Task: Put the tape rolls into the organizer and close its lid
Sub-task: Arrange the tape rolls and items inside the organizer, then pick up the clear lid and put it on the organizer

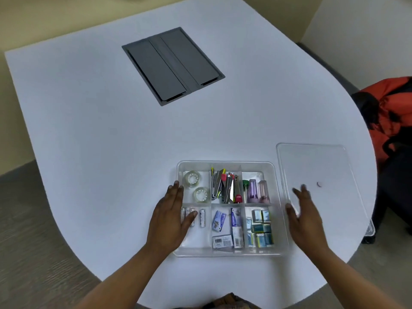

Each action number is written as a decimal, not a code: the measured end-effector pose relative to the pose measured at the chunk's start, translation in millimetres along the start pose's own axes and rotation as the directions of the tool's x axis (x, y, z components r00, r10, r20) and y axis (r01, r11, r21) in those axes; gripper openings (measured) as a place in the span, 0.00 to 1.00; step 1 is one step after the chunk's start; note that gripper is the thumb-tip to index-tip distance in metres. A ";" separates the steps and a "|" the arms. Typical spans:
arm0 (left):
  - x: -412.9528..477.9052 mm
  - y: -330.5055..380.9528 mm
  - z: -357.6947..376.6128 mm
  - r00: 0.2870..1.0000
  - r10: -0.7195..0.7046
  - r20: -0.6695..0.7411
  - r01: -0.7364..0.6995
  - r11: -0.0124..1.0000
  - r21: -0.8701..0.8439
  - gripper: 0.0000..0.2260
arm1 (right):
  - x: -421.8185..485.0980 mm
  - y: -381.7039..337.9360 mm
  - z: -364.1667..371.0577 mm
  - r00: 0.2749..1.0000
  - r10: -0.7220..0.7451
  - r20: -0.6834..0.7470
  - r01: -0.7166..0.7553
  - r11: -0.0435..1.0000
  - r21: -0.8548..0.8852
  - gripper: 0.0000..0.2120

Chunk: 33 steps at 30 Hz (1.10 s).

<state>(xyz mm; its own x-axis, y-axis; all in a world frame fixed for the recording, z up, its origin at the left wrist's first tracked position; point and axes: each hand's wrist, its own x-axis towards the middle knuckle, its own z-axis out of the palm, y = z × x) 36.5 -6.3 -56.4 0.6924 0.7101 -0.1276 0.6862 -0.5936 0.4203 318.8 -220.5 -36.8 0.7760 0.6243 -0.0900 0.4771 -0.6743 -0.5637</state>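
A clear plastic organizer point(225, 164) with several compartments stands near the table's front edge. Two clear tape rolls point(192, 179) point(201, 194) lie in its back left compartment. The clear lid point(316, 166) lies flat on the table just right of the organizer. My left hand point(171, 216) rests open over the organizer's left wall, its thumb above the batteries. My right hand point(303, 216) is open, fingers spread, over the lid's near left part beside the organizer's right wall. Neither hand holds anything.
Other compartments hold batteries point(202, 217), nail clippers point(225, 186), small tubes point(256, 190), packets and small boxes point(260, 228). A grey cable hatch point(172, 65) is set in the white table point(100, 130) further back. An orange and black bag point(390, 112) sits beyond the right edge.
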 end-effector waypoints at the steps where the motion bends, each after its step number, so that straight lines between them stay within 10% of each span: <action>1: -1.5 1.4 1.4 1.000 -0.002 0.013 0.002 1.000 -0.001 0.35 | -3.0 11.9 -4.9 0.998 0.063 0.016 -0.062 0.998 -0.021 0.26; 8: -1.5 7.9 0.6 1.000 -0.021 0.002 0.021 0.999 0.049 0.38 | -24.1 54.0 -6.9 0.931 0.183 0.316 -0.042 0.913 -0.405 0.49; 19: -5.4 60.8 -25.1 0.994 0.039 -0.104 -0.058 0.979 -0.195 0.28 | -20.6 59.9 0.1 0.925 0.067 0.373 0.220 0.707 -0.673 0.28; 26: 3.8 93.8 -32.8 0.989 0.052 -0.139 -0.089 0.958 -0.273 0.28 | -2.6 36.2 -28.8 0.986 0.003 0.166 0.103 0.774 -0.625 0.31; 33: 14.9 114.7 -55.1 0.976 -0.001 -0.216 -0.090 0.906 -0.414 0.28 | 22.3 2.2 -88.8 0.950 -0.137 -0.282 0.088 0.980 -0.178 0.29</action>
<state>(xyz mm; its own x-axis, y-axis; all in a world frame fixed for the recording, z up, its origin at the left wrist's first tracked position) 113.3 -43.0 39.5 0.6273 0.7758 0.0684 0.4673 -0.4452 0.7638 373.8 -243.1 32.8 0.7881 0.5737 0.2230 0.6094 -0.6762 -0.4140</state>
